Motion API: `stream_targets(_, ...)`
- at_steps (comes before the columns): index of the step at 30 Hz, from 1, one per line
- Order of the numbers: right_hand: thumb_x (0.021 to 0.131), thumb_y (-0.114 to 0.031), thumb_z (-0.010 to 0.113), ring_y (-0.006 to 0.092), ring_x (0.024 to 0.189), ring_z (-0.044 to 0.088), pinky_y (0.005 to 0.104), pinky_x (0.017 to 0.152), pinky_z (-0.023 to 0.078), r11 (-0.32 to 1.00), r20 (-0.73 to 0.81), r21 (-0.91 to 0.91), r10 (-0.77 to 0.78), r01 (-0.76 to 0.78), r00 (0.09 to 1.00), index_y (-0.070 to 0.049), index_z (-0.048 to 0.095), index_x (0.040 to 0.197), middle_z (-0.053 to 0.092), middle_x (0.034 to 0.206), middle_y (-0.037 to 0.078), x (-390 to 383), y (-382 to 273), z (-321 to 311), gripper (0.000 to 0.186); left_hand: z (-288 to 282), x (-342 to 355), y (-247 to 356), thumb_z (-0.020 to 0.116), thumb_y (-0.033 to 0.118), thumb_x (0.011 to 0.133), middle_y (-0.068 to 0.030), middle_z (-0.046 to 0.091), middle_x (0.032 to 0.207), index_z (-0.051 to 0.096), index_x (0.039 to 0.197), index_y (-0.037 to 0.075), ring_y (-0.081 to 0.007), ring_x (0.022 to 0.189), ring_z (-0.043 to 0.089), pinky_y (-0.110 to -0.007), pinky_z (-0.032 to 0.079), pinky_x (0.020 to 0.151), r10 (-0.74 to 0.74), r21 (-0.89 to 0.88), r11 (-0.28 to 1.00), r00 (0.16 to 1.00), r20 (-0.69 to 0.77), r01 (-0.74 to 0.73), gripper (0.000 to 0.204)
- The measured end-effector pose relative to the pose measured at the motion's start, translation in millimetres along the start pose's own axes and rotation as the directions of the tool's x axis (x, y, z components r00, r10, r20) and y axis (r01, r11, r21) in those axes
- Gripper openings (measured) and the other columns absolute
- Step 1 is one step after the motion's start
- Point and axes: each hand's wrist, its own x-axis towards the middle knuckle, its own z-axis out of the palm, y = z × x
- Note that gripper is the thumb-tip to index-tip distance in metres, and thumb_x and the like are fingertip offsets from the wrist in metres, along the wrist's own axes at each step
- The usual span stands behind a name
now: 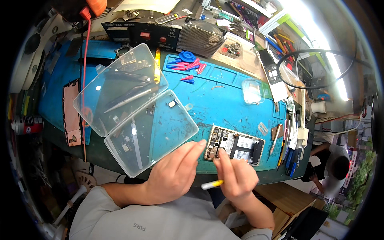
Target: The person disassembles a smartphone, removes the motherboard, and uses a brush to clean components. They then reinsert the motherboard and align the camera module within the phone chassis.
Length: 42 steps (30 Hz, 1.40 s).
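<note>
An opened phone (245,147) with its internal parts exposed lies on the blue mat (208,112). My right hand (235,176) holds a white-and-yellow tool (211,185) among curled fingers, its fingertips over the phone's left end. My left hand (174,170) is beside the phone's left side, fingers pressed together, with anything between them hidden. An open clear plastic box (182,124) lies to the left, with small parts and a long metal tool (136,148) in or under it.
Pink and blue clips (192,66) and a small clear container (251,90) sit farther back. Pens and tools (291,160) line the right side. A pink panel (71,120) and red cable are at left, boxes (200,40) behind. Another person (334,168) is at far right.
</note>
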Motion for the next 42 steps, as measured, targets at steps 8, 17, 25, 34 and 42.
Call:
stream_targets(8,0.111,-0.059,0.005,0.0206,0.059,0.051,0.0316,0.055,0.042,0.71,0.129,0.484,0.521,-0.512,0.844,0.0,0.072,0.096,0.069,0.09,0.013,-33.7,4.1,-51.1,0.091,1.0,6.6,9.6,0.085,0.017,0.081,-0.009,0.056,0.127,0.06,0.146,0.002,-0.0217,0.082,0.056,-0.034,0.05,0.075,0.002,0.224,0.974,0.982,0.191,-0.046,0.072)
stream_targets(17,0.095,-0.032,0.079,0.0261,0.084,0.076,0.0341,0.075,0.06,0.447,0.119,0.806,0.522,-0.39,0.845,0.005,0.071,0.117,0.076,0.098,0.017,-33.9,-6.7,-0.2,0.044,4.3,7.6,12.9,0.086,0.019,0.08,-0.0103,0.056,0.128,0.061,0.145,0.002,-0.0226,0.082,0.055,-0.035,0.049,0.073,0.003,0.333,0.94,0.979,0.206,-0.073,0.071)
stream_targets(25,0.08,-0.004,0.09,0.0293,0.087,0.077,0.0355,0.074,0.063,0.528,0.098,0.764,0.474,-0.371,0.875,0.003,0.073,0.112,0.077,0.103,0.017,-25.0,-7.8,7.5,0.037,8.7,6.7,7.9,0.081,0.023,0.086,-0.0104,0.061,0.126,0.064,0.139,-0.001,-0.018,0.079,0.057,-0.03,0.05,0.069,0.088,0.379,0.914,0.984,0.155,-0.141,0.06)
stream_targets(34,0.08,-0.003,0.089,0.029,0.084,0.076,0.0341,0.071,0.061,0.57,0.113,0.723,0.459,-0.39,0.881,0.003,0.075,0.11,0.077,0.102,0.017,-20.4,-7.8,7.7,0.034,7.7,6.7,8.5,0.081,0.021,0.086,-0.0114,0.062,0.125,0.065,0.137,-0.002,-0.0194,0.081,0.059,-0.031,0.05,0.07,0.08,0.36,0.924,0.985,0.154,-0.131,0.058)
stream_targets(42,0.086,-0.002,0.085,0.0261,0.085,0.075,0.0328,0.074,0.06,0.574,0.121,0.716,0.457,-0.397,0.881,0.003,0.074,0.112,0.077,0.103,0.018,-18.6,-7.4,7.0,0.028,6.9,7.2,8.5,0.08,0.021,0.088,-0.0107,0.061,0.126,0.066,0.137,-0.003,-0.0175,0.08,0.058,-0.03,0.051,0.071,0.079,0.367,0.92,0.983,0.165,-0.136,0.056)
